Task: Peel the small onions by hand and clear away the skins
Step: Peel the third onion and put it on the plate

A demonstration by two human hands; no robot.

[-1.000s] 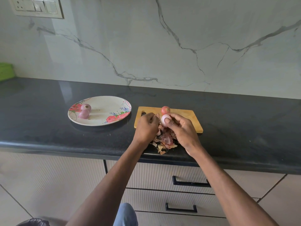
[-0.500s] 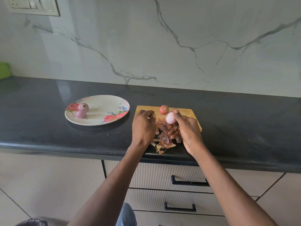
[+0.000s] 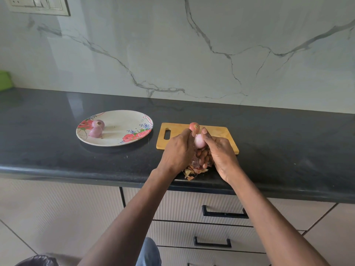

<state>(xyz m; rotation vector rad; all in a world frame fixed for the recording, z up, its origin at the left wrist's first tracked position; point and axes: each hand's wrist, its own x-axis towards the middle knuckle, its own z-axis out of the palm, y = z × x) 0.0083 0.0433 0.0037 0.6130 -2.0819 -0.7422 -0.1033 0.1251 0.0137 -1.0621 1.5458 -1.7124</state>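
Onion: we see a pale pink, glossy peeled onion point(image 3: 199, 140) held up over the near edge of the board point(image 3: 217, 133), between our two hands.
Right hand: our right hand point(image 3: 221, 156) grips the onion, thumb upright against its right side, fingers curled below it.
Left hand: our left hand point(image 3: 177, 150) touches the onion's left side with its fingertips; we cannot tell whether it pinches skin there.
Unpeeled onion: a red-skinned onion point(image 3: 194, 126) sits on the board's far edge, just behind the held one.
Skins: a heap of brown and purple skins point(image 3: 194, 170) lies just in front of the board, mostly hidden under our hands.
Plate: a flowered plate point(image 3: 124, 127) stands left of the board, apart from it, with two peeled onions point(image 3: 97, 128) touching each other at its left side.
Tabletop: a dark speckled tabletop point(image 3: 288, 143) carries the board and plate.
Room: behind the board we see a marble-veined wall point(image 3: 211, 54) with a switch panel point(image 3: 38, 4) at upper left; below the board are drawers point(image 3: 221, 223) with black handles.
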